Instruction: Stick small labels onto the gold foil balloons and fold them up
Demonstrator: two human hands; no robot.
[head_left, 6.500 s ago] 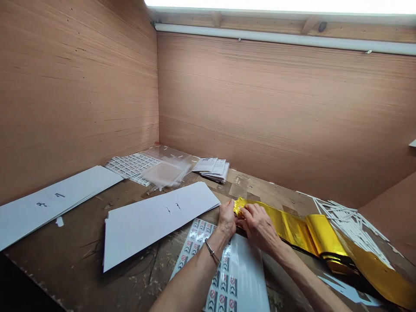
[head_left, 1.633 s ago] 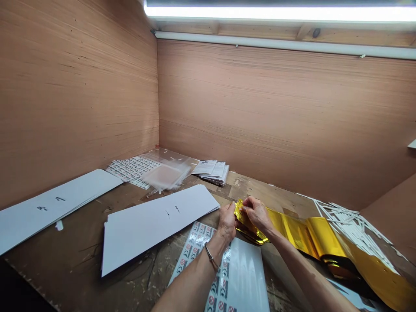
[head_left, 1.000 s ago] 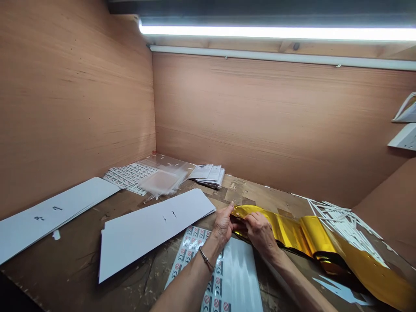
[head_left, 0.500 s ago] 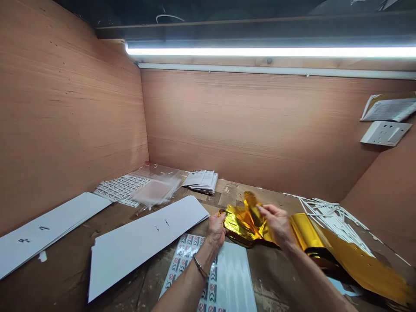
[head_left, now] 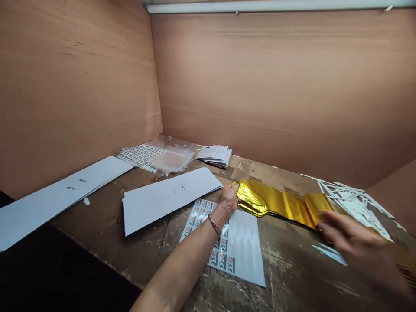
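Observation:
My left hand [head_left: 230, 197] is closed on the narrow left end of a flat, shiny gold foil balloon [head_left: 271, 197], which looks deflated and layered. The foil stretches rightward, low over the table. At its right end is my right hand [head_left: 344, 232], blurred by motion; its fingertips overlap the foil, and whether they grip it cannot be made out. Under my left forearm lies a sheet of CE stickers [head_left: 222, 260] beside a pale glossy sheet [head_left: 247, 247]. More gold foil shows partly behind my right hand.
White card strips [head_left: 169, 197] lie left of my left hand, with another stack [head_left: 65, 195] farther left. Clear plastic bags [head_left: 172, 158], a label sheet [head_left: 141, 154] and folded leaflets [head_left: 215, 155] are at the back. White sticks [head_left: 360, 203] lie right. Wooden walls [head_left: 276, 86] enclose the table.
The crumpled foil now lies stretched out flat between my hands. My right hand has moved right along it, while my left hand keeps its end. The view has tilted down.

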